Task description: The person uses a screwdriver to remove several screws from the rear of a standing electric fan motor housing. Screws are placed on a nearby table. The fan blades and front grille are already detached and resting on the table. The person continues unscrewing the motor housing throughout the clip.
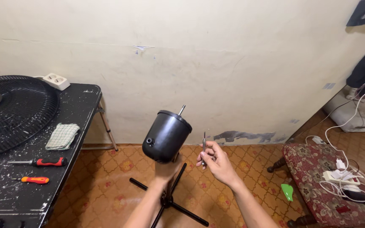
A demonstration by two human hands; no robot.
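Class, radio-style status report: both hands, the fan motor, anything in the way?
Left hand grips black motor housing from below, shaft up. Right hand pinches thin metal pin beside it. Nothing between them.

You get even, fairly bright indoor light with soft shadows. The wall (233,55) is evenly lit and free of glare. Focus is sharp throughout, though straight lines bow slightly near the edges.

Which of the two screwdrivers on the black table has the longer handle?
The red-and-black screwdriver, lying nearer the checked cloth. The orange-handled screwdriver below it has a shorter handle.
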